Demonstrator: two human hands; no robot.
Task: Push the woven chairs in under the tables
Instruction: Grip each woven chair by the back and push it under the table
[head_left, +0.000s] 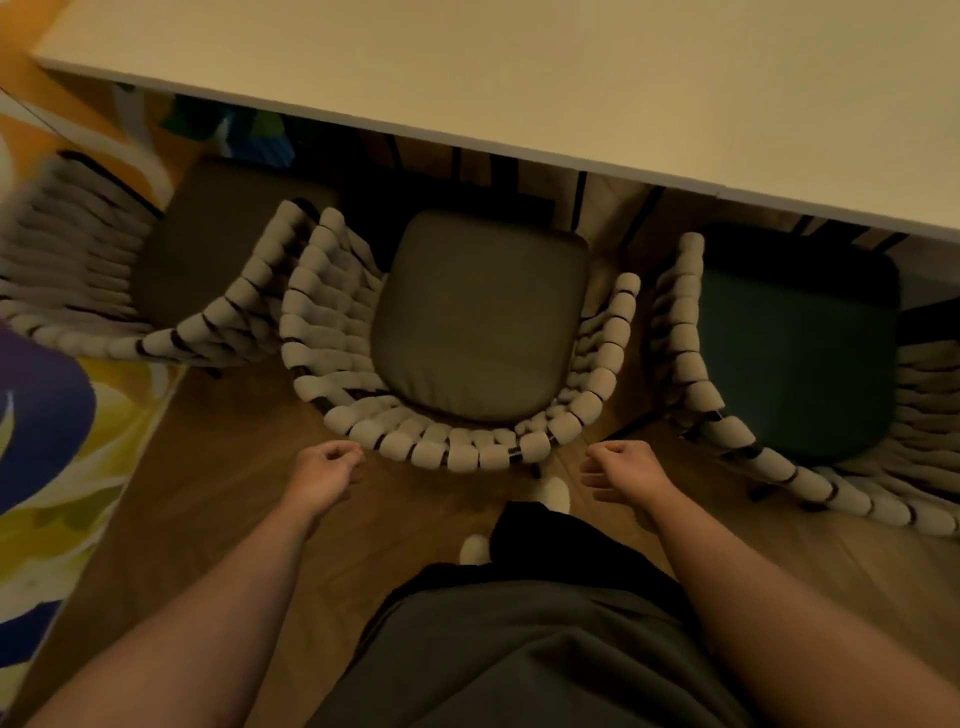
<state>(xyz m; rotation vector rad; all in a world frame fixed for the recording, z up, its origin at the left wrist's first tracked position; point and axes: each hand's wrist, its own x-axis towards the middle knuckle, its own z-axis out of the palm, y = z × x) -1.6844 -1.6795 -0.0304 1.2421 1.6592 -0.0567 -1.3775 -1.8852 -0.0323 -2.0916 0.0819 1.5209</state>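
Observation:
Three woven chairs with thick cream rope backs stand side by side at the edge of a pale table (519, 78). The middle chair (467, 447) has a grey-brown cushion, and the front of its seat lies just under the table edge. The left chair (171, 338) and the right chair (727, 415), with a dark green cushion, flank it closely. My left hand (324, 470) hovers just left of the middle chair's back with fingers curled, apart from the weave. My right hand (618, 470) is curled just right of the back, holding nothing.
The floor (218, 467) is wood. A bright patterned rug (57, 467) in blue, yellow and orange lies on the left. My feet in pale socks (550, 491) stand right behind the middle chair. The chairs' arms nearly touch each other.

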